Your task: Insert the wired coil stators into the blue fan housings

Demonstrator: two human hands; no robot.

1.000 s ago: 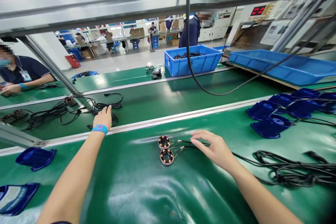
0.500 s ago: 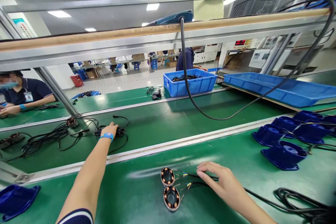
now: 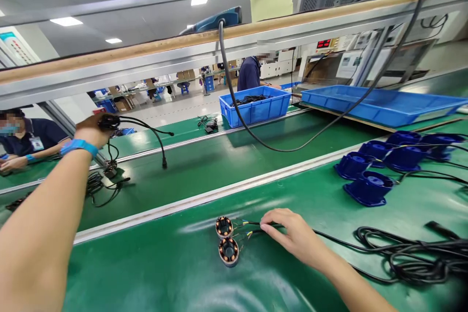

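Note:
My left hand point(image 3: 91, 129), with a blue wristband, is raised above the conveyor and closed on a bundle of black cable point(image 3: 146, 129); a plug end point(image 3: 164, 163) dangles from it and a small motor coil point(image 3: 109, 170) hangs below. My right hand point(image 3: 292, 234) rests on the green mat, its fingers lying on the black wires point(image 3: 256, 226) that lead to two round copper-wound stators point(image 3: 226, 243) lying side by side just left of it.
Several blue fan housings point(image 3: 369, 185) sit at the right, with coiled black cable point(image 3: 413, 253) nearer me. A blue crate point(image 3: 256, 107) and a blue tray point(image 3: 380, 102) stand beyond the belt. One person sits at far left, another stands behind the crate. A thick cable point(image 3: 234, 102) hangs from the overhead rail.
My left hand has lifted the black cable bundle off the conveyor and drawn it up and to the left. The right hand has stayed on the wires by the stators.

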